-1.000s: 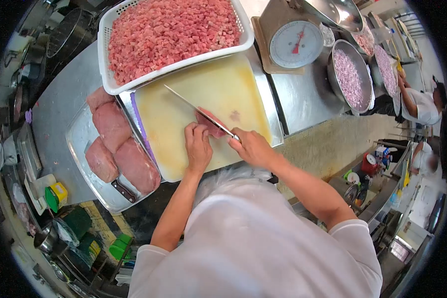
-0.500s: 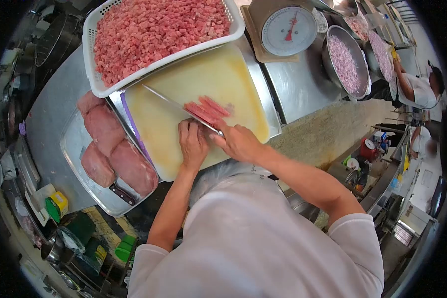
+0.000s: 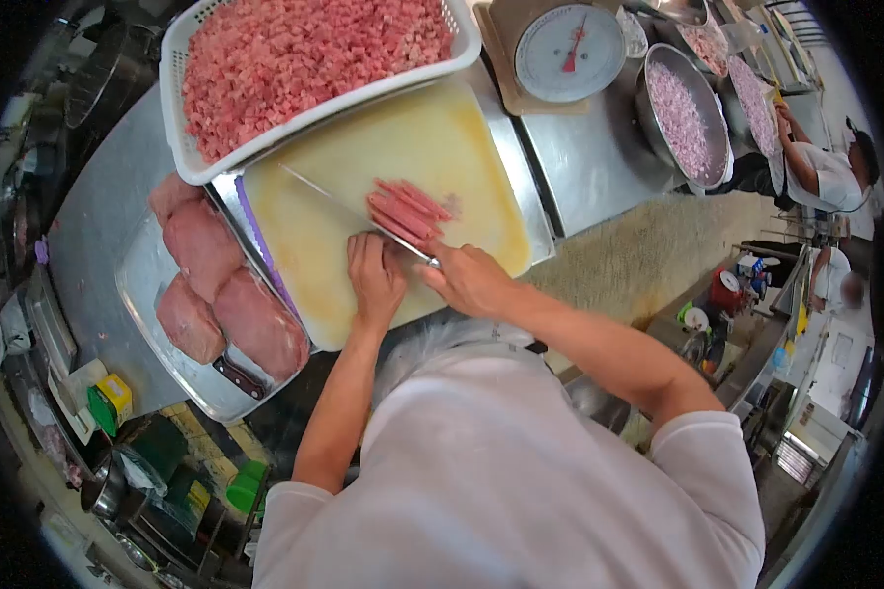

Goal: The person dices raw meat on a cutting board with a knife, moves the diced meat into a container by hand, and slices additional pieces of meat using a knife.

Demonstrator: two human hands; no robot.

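Right hand [image 3: 473, 282] wrapped tight round long steel knife [image 3: 407, 247]; left hand [image 3: 375, 278] half-curled, can't tell if holding meat; thin pink raw-meat strips [image 3: 403, 209] already lie cut.

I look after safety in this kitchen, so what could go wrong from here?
The left hand has its fingertips close to the blade of the knife held in the right hand, so a slip might cut them. In the tray, another knife shows only its handle beside the big meat pieces; someone reaching in may meet its hidden blade. The heaped basket could shed cubes if bumped.
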